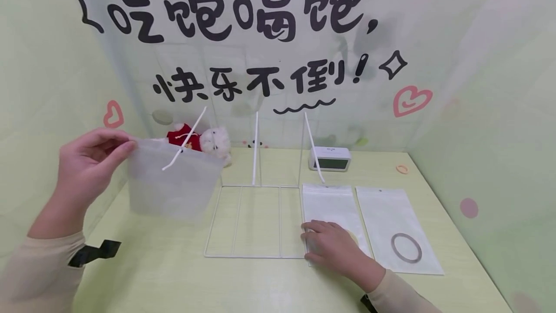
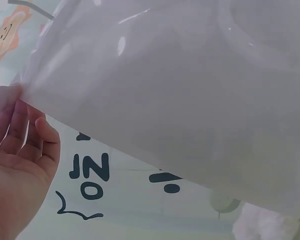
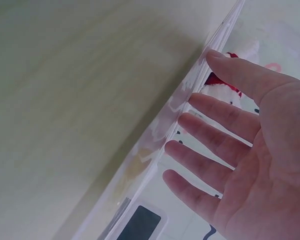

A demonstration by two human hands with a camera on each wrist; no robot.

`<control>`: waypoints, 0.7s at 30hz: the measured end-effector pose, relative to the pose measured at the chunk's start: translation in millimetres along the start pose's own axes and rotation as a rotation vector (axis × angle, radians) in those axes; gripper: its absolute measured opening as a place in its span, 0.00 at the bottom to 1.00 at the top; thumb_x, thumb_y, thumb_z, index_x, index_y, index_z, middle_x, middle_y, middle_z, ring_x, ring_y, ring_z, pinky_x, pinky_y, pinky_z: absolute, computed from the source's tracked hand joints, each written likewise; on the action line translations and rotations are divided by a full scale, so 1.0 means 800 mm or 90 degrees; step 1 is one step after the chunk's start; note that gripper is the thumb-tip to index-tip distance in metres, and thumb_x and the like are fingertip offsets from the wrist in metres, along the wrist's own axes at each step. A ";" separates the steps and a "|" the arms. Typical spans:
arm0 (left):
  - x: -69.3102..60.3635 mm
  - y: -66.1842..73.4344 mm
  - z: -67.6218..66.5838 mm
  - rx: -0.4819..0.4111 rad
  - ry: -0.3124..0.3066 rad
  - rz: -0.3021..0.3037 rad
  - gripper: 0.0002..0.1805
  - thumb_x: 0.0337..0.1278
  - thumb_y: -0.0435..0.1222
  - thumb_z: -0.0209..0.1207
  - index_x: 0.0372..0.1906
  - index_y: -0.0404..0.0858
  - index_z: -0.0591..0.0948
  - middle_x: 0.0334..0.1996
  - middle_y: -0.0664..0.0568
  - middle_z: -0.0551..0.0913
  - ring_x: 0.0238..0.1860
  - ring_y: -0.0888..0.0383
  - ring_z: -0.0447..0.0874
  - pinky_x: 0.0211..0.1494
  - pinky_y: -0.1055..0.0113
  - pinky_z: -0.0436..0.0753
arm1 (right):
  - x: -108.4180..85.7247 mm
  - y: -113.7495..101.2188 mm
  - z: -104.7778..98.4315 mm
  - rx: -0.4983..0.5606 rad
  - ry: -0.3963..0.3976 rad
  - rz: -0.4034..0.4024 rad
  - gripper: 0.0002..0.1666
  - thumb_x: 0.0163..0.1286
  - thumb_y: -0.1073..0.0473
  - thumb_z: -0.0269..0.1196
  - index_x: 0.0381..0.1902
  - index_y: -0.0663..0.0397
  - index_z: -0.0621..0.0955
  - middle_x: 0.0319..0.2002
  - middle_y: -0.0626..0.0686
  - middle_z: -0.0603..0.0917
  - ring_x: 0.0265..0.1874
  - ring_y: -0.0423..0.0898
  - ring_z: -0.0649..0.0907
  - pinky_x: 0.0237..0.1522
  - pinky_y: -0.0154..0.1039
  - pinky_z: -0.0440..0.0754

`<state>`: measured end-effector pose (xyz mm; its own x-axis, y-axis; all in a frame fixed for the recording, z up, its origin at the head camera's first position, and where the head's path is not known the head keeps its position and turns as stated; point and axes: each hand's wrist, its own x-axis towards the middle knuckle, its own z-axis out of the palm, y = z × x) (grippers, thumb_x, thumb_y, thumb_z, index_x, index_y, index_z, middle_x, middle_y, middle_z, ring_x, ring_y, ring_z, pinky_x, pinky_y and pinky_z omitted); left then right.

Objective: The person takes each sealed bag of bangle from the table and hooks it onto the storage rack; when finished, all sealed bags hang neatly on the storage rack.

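Below, pale table (image 1: pixel 182 279), lettered backdrop (image 1: pixel 269 53) behind.

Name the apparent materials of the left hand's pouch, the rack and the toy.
Pouch: probably thin plastic, translucent, with glossy highlights.
Rack: likely white-coated metal wire, judging by its thin, straight bars.
Toy: seemingly plush, its white parts looking fluffy.

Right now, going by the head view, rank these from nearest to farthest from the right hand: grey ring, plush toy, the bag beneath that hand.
1. Bag: directly beneath the right hand.
2. Grey ring: to its right, on the neighbouring bag.
3. Plush toy: far back, to the left.
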<state>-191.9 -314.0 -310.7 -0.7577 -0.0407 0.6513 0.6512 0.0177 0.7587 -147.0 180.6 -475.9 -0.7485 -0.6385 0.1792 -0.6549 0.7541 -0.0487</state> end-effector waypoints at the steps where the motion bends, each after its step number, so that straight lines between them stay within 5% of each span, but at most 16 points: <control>1: 0.002 -0.002 0.002 0.007 0.003 -0.001 0.11 0.54 0.12 0.61 0.44 0.16 0.81 0.36 0.50 0.89 0.38 0.60 0.87 0.44 0.79 0.87 | 0.000 0.000 0.000 0.002 -0.001 0.002 0.20 0.57 0.48 0.75 0.47 0.47 0.89 0.57 0.48 0.87 0.59 0.49 0.84 0.55 0.50 0.85; 21: 0.028 -0.038 0.026 0.144 0.096 -0.035 0.07 0.60 0.22 0.66 0.43 0.27 0.86 0.37 0.57 0.88 0.38 0.64 0.85 0.44 0.83 0.85 | 0.000 0.002 0.001 0.006 -0.017 0.012 0.19 0.58 0.48 0.74 0.47 0.47 0.89 0.58 0.48 0.86 0.60 0.50 0.84 0.58 0.52 0.84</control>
<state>-229.5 -294.7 -319.4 -0.7654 -0.1954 0.6132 0.5711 0.2329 0.7871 -148.0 181.3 -477.0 -0.7632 -0.6280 0.1517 -0.6414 0.7648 -0.0606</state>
